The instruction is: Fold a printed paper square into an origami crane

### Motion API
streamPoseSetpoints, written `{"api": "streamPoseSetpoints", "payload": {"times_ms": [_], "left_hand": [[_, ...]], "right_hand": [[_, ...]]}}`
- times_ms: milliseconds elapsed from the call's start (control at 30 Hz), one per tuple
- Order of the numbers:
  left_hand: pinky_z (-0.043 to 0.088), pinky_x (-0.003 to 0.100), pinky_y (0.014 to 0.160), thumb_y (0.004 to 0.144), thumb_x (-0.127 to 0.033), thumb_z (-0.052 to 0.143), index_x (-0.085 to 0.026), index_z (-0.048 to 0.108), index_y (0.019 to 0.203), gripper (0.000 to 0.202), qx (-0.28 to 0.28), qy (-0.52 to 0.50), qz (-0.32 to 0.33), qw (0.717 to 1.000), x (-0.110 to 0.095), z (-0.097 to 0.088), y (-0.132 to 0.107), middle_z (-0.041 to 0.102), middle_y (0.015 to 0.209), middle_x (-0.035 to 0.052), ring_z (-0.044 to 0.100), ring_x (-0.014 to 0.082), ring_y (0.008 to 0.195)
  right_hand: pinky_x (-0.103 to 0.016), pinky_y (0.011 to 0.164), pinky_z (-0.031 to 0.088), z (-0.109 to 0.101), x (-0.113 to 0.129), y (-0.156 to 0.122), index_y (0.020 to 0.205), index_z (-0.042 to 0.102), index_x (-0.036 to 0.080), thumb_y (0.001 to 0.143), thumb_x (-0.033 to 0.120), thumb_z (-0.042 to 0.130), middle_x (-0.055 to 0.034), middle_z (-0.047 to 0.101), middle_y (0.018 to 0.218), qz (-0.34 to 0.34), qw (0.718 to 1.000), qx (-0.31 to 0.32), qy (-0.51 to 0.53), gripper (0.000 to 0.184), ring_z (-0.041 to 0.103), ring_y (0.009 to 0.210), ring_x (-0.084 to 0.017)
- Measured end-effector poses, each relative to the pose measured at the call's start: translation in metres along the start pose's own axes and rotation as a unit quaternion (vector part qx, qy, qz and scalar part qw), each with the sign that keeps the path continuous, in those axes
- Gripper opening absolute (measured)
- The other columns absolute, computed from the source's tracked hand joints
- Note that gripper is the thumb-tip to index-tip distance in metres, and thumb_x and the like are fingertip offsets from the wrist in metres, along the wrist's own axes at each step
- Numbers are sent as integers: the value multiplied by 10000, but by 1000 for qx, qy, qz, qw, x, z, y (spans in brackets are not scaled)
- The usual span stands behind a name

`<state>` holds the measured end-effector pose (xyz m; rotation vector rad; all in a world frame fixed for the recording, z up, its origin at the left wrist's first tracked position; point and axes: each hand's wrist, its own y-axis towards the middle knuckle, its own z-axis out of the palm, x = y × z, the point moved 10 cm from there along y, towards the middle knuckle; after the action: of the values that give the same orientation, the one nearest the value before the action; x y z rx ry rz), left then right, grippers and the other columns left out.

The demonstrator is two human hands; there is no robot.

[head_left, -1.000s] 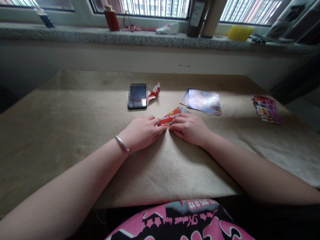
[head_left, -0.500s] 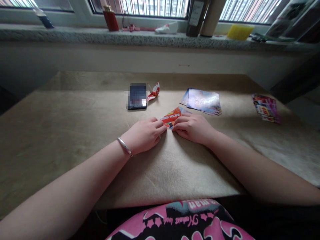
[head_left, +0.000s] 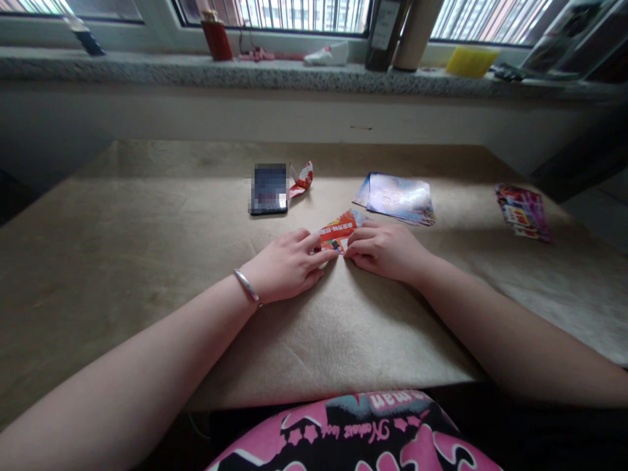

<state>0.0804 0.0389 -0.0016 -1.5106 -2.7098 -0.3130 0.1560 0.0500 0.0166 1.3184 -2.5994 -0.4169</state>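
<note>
A small folded paper (head_left: 339,227), red with coloured print and characters, lies on the table in front of me. My left hand (head_left: 289,263) is closed on its left side, with the index finger stretched along the near edge. My right hand (head_left: 385,248) grips the right side, its fingers bent and pressed together over the paper. Part of the sheet is hidden under the fingers of both hands. A silver bangle (head_left: 246,286) circles my left wrist.
Beyond my hands lie a phone-like dark device (head_left: 269,190), a folded red-and-white paper piece (head_left: 301,180) and a stack of glossy blue sheets (head_left: 400,196). Farther right are purple-pink printed papers (head_left: 523,212). The windowsill (head_left: 294,77) holds bottles and a yellow block (head_left: 471,62).
My left hand has shifted slightly right, its index finger now reaching farther along the paper's near edge. My right hand has also slid a little to the right.
</note>
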Motion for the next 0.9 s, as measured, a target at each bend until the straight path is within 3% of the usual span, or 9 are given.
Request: {"api": "streamPoseSetpoints", "payload": {"times_ms": [367, 900], "left_hand": [[386, 393, 1030, 915, -268, 442, -177, 521, 1270, 375, -4, -50, 25, 998, -3, 1, 1, 540, 1287, 74, 464, 234, 1175], [416, 395, 999, 906, -265, 469, -189, 517, 1274, 379, 0, -60, 18, 998, -1, -1, 1, 556, 1263, 85, 490, 223, 1151]], "right_hand": [[-270, 654, 393, -4, -3, -2, 768, 717, 247, 796, 156, 523, -1, 701, 826, 4, 1000, 16, -5, 216, 561, 752, -160], [-242, 630, 413, -3, -24, -16, 755, 718, 256, 731, 137, 567, 7, 698, 881, 45, 996, 65, 44, 195, 619, 789, -132]]}}
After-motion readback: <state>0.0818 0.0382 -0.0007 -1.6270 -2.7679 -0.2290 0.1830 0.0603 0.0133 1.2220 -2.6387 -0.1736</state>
